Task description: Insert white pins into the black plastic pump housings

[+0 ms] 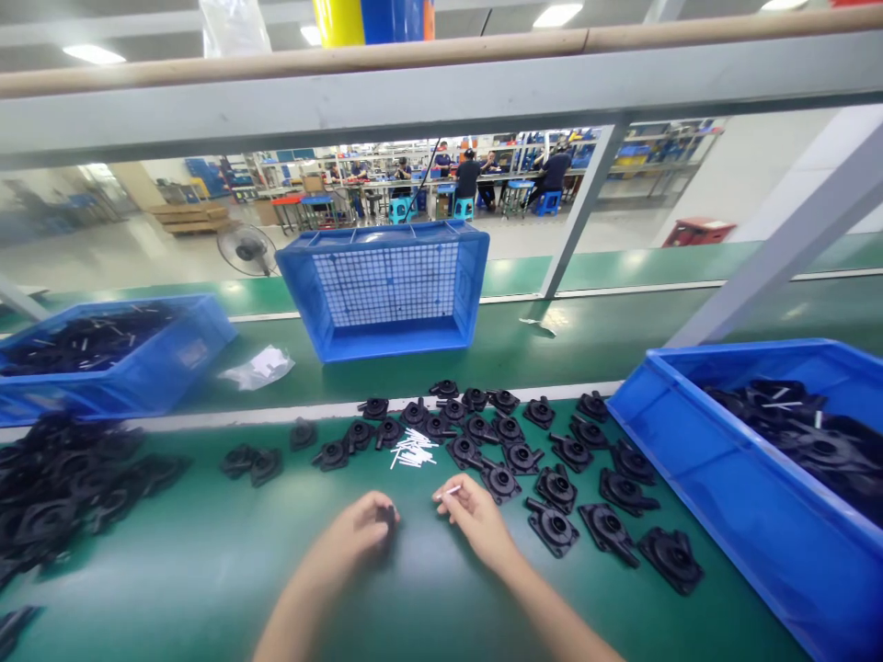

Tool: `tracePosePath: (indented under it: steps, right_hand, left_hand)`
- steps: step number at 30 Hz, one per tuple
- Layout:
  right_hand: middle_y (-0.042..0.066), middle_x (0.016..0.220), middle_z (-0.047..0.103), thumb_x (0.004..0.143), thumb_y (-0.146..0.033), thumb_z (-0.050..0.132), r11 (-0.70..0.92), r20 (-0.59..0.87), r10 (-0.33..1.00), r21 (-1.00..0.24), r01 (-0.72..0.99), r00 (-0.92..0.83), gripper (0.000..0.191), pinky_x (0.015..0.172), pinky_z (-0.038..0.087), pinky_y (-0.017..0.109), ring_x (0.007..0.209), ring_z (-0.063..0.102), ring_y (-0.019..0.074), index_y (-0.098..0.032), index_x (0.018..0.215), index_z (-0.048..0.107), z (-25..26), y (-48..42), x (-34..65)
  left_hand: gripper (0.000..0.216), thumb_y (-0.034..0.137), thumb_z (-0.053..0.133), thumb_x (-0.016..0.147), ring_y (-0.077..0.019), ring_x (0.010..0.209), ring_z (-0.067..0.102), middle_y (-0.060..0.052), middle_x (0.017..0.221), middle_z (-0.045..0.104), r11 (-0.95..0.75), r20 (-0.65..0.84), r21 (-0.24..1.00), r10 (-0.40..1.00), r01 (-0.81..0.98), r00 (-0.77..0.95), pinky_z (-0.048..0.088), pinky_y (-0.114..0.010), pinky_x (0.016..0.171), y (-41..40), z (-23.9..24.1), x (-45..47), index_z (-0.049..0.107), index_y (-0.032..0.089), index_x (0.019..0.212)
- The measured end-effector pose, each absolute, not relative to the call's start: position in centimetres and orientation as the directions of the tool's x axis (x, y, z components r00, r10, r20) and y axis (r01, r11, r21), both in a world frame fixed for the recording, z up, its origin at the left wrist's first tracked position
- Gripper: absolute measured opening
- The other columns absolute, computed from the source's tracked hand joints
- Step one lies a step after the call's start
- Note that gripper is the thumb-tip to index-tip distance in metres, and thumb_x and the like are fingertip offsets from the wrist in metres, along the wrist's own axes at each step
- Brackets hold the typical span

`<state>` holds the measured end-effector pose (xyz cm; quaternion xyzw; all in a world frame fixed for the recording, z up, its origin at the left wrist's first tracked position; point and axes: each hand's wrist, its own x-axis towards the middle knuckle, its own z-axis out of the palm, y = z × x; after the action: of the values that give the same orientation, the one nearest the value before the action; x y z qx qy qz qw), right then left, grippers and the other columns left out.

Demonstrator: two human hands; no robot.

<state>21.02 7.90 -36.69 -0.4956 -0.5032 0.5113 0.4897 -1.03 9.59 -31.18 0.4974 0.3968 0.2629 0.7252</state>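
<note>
White pin (449, 492) sits pinched between the thumb and forefinger of the right hand (475, 519), low over the green belt (207, 570), with its free end pointing toward the left hand (359, 533). That hand is curled shut around a black part (390, 517), and I see only a dark edge of it at the fingertips. The two hands are close together but not touching.

From my seat, the weak point is the grip on the pin. It is thin and smooth-looking and held only at one end, so a slight roll of the fingertips could flick it out. It would land on the belt near the loose pile of white pins (412, 450) and be hard to tell from the rest. The black part is mostly hidden in the fist, so I cannot tell which way it faces; if it is tilted, the pin could meet it off-line and skid.

I also watch the right forearm. It lies just beside the nearest laid-out black housing (554, 527), and a sideways sweep could knock that row out of order.

Both forearms come in from the bottom edge and angle inward, with the wrists low. The left hand is knuckles-up. The right hand is turned slightly inward, its other fingers tucked under.
</note>
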Motion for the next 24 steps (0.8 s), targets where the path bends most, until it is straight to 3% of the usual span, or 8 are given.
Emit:
tracePosePath:
  steps: [4,8,17,24]
  right_hand:
    - [0.007,0.082,0.066,0.078,-0.052,0.06,-0.057,-0.054,0.998,-0.994,-0.096,-0.032,0.036,0.056,0.042,0.025,0.069,0.061,0.0162,-0.017,0.082,0.051,-36.4,8.0,21.0]
    - [0.006,0.076,0.066,0.077,-0.05,0.063,-0.081,-0.08,0.997,-0.985,-0.153,-0.014,0.035,0.057,0.041,0.025,0.063,0.058,0.0138,-0.017,0.078,0.052,-36.2,8.0,20.9]
    - [-0.001,0.063,0.056,0.074,-0.049,0.065,-0.064,-0.069,0.997,-0.99,-0.129,0.029,0.035,0.055,0.04,0.024,0.054,0.049,0.0101,-0.016,0.069,0.055,-35.7,7.7,20.5]
    - [0.008,0.092,0.066,0.078,-0.051,0.061,-0.076,-0.064,0.996,-0.975,-0.208,-0.066,0.036,0.044,0.039,0.02,0.059,0.061,0.0123,-0.017,0.076,0.049,-36.0,7.3,20.0]
  left_hand:
    - [0.041,0.051,0.06,0.077,-0.0147,0.07,0.055,-0.007,0.085,0.06,0.623,-0.457,0.734,0.747,-0.27,0.483,0.046,-0.022,0.053,9.5,-31.8,0.2,0.053,0.015,0.094]
    - [0.039,0.049,0.047,0.087,-0.014,0.064,0.058,-0.009,0.083,0.062,0.734,-0.514,0.59,0.663,-0.336,0.545,0.049,-0.021,0.049,9.4,-33.0,1.3,0.056,0.012,0.095]
    - [0.044,0.049,0.043,0.089,-0.0129,0.055,0.059,-0.011,0.08,0.064,0.755,-0.504,0.566,0.634,-0.33,0.586,0.051,-0.022,0.048,8.6,-34.7,2.4,0.058,0.009,0.098]
    - [0.046,0.05,0.042,0.089,-0.0124,0.053,0.058,-0.01,0.079,0.063,0.755,-0.509,0.573,0.633,-0.319,0.583,0.05,-0.022,0.047,8.7,-34.9,2.3,0.06,0.009,0.093]
